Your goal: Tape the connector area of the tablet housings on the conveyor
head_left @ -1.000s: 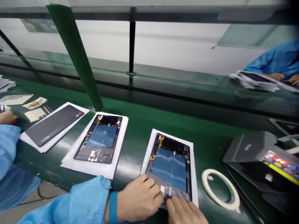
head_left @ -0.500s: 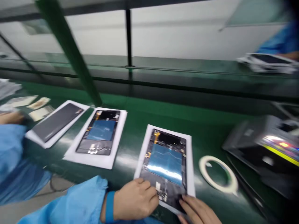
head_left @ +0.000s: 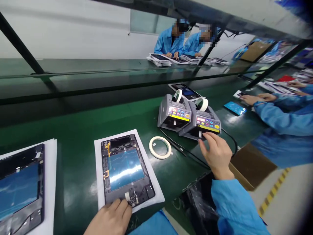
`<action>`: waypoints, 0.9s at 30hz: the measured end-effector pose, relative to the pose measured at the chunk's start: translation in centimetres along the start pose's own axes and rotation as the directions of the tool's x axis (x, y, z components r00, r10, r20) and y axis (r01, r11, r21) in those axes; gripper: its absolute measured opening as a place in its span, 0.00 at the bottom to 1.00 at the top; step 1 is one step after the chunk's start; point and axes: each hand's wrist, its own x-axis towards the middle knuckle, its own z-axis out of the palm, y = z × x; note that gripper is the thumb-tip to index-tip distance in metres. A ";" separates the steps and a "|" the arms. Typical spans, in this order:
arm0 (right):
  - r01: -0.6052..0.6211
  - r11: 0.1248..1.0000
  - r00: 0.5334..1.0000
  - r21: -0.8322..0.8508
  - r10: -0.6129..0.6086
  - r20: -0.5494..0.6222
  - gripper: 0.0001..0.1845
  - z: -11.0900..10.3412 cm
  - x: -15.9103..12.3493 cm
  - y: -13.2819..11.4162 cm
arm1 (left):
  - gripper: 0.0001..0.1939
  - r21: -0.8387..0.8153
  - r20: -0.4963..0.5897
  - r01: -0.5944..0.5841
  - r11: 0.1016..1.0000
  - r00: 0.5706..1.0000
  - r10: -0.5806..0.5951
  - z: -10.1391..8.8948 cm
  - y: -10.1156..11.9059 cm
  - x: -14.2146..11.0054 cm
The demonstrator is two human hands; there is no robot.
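Observation:
An opened tablet (head_left: 144, 192) with its inner parts and a blue-filmed battery (head_left: 126, 169) showing lies on white paper sheets (head_left: 97, 163). My left hand (head_left: 111, 217) is closed over the tablet's lower left edge, its fingertips partly hidden. To the right, my right hand (head_left: 217, 155) reaches to the front of the nearer tape dispenser (head_left: 201, 119). Its thumb and index finger are apart, close to a short white tape end (head_left: 200, 134) poking out of the slot; whether they touch it I cannot tell. A second tape dispenser (head_left: 174, 112) adjoins it on the left.
A tape roll (head_left: 160, 148) lies flat between the tablet and the dispensers, beside black cables (head_left: 195, 156). Another opened tablet (head_left: 22, 189) lies at the left. A cardboard box (head_left: 254, 166) stands below the table's right edge. A co-worker's hands (head_left: 259, 98) are farther right.
The view has swung right. My right hand has left the tablet's lower right corner and moved to the dispenser. My left hand stays at the tablet's lower edge.

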 end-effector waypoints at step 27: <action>0.055 0.513 0.828 0.857 -0.502 0.248 0.10 1.3 10.5 -24.0 | 0.24 -0.081 -0.084 0.528 0.845 0.841 -0.534 -2.4 -8.6 2.4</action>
